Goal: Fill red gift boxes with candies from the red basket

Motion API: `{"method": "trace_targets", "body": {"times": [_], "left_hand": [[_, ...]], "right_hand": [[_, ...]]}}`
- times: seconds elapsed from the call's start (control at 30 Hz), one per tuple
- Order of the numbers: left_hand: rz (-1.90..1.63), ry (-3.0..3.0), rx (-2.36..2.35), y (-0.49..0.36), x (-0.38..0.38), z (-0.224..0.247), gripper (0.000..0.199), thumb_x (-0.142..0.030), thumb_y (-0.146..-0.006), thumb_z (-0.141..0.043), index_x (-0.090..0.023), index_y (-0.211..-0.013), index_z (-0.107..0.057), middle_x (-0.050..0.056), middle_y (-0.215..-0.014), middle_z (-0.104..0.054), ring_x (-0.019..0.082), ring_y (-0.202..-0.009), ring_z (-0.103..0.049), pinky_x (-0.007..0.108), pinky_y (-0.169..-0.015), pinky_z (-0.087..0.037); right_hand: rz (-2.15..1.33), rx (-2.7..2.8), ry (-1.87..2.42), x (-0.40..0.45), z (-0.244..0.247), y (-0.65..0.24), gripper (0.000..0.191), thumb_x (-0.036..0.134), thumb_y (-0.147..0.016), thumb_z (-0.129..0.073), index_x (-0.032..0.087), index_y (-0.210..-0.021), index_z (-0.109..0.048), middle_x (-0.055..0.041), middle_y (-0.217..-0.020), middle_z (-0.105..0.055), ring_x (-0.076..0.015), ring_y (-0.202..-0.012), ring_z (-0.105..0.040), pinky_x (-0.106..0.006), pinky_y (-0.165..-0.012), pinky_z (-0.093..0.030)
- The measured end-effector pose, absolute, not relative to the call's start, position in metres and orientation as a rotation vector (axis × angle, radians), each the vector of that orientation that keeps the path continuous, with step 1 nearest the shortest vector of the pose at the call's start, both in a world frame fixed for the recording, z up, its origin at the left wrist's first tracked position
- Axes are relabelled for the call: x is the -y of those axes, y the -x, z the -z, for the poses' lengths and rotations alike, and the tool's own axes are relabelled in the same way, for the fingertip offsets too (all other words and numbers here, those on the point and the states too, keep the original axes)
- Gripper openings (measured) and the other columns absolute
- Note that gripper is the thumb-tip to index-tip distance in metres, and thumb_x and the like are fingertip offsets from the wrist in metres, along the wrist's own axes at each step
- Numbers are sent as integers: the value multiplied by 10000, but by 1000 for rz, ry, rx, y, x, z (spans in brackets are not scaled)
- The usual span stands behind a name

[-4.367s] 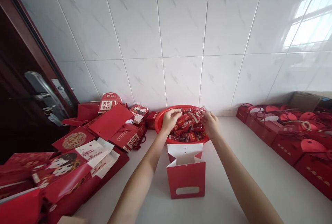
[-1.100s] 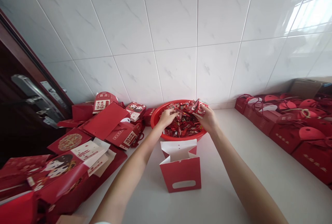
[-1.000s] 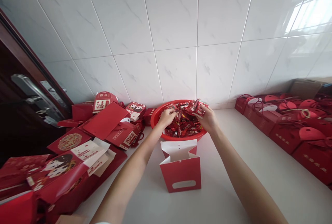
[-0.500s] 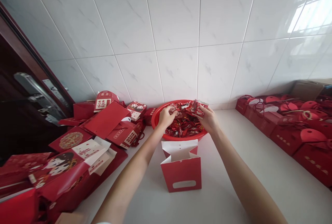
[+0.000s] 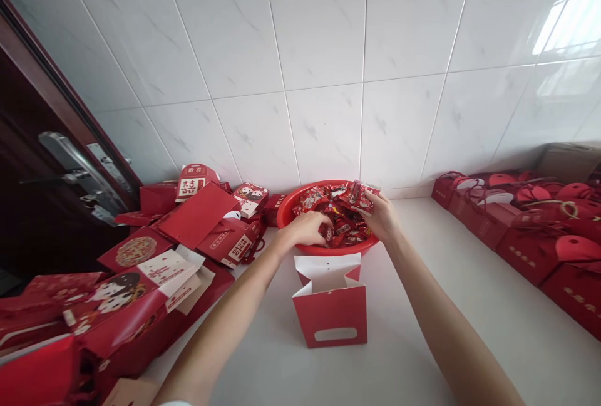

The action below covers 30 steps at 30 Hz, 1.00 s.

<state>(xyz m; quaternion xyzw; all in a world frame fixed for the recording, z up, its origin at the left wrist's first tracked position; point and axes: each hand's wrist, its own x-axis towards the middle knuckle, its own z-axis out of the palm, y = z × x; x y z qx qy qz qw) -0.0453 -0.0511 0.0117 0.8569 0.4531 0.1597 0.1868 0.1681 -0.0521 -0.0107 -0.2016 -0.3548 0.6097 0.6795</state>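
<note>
A red plastic basin (image 5: 285, 208) full of red-wrapped candies (image 5: 345, 225) stands against the wall. My left hand (image 5: 307, 229) reaches over its near left rim, with fingers curled down around a red wrapped candy (image 5: 326, 232); the fingertips are partly hidden. At the basin's right side my right hand (image 5: 382, 213) is closed on several red candy packets (image 5: 359, 196), held above the pile. Just in front of the basin stands a red paper gift box (image 5: 331, 315), upright with its top unfolded and a white-edged slot in its near face.
A heap of red gift boxes (image 5: 192, 218), some flat or folded, covers the left side. Rows of red boxes with cord handles (image 5: 521, 255) line the right. A door with a metal handle (image 5: 77, 168) is at far left, and a tiled wall (image 5: 323, 136) rises behind.
My left hand has come down and nearer, from the basin's upper left into the candies at its near side. My right hand stays at the right rim, still holding the packets.
</note>
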Motion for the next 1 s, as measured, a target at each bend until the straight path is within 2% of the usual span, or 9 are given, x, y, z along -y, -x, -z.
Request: {"method": "trace_targets", "body": {"times": [0.17, 0.37, 0.53, 0.7, 0.9, 1.0], "left_hand": [[-567, -2247, -1319, 53, 43, -11, 323, -144, -601, -793, -250, -905, -817, 14, -987, -808, 249, -900, -736, 309, -848, -551], [-1023, -2043, -1401, 61, 39, -4, 286, -97, -667, -714, -209, -915, -802, 45, -1059, -798, 241, -1079, -713, 372, -1044, -508], [-1231, -1795, -1262, 65, 37, 0, 301, -119, -672, -725, -169, -965, -776, 84, -1145, -777, 250, -1110, -707, 410, -1052, -516], [-1269, -1777, -1254, 66, 36, 4, 299, -110, -700, -699, -174, -983, -771, 73, -1134, -780, 243, -1105, -708, 404, -1033, -530], [-1072, -1906, -1391, 63, 38, 5, 170, -105, -727, -701, -195, -841, -791, 56, -1002, -801, 241, -1019, -732, 384, -1006, -541], [-1098, -1883, -1407, 62, 39, 3, 123, -157, -788, -689, -189, -850, -790, 65, -1000, -803, 239, -981, -740, 383, -974, -556]], "right_hand": [[-1367, 805, 473, 53, 10, -169, 175, 276, -746, -827, 223, -877, -724, -35, -886, -780, -207, -830, -735, -348, -795, -626], [-1369, 797, 491, 52, 12, -169, 172, 268, -736, -824, 225, -867, -721, -29, -868, -776, -199, -816, -728, -336, -761, -632], [-1375, 795, 472, 51, 12, -168, 173, 261, -742, -826, 222, -870, -717, -30, -861, -773, -196, -804, -730, -326, -752, -629], [-1379, 787, 478, 53, 11, -168, 133, 257, -750, -818, 213, -843, -733, -36, -869, -781, -189, -788, -728, -302, -729, -627], [-1373, 814, 490, 54, 10, -168, 134, 264, -757, -813, 207, -848, -734, -50, -873, -779, -211, -818, -734, -331, -775, -628], [-1370, 808, 498, 55, 10, -167, 135, 274, -750, -815, 211, -841, -738, -44, -875, -781, -209, -819, -730, -328, -770, -628]]}}
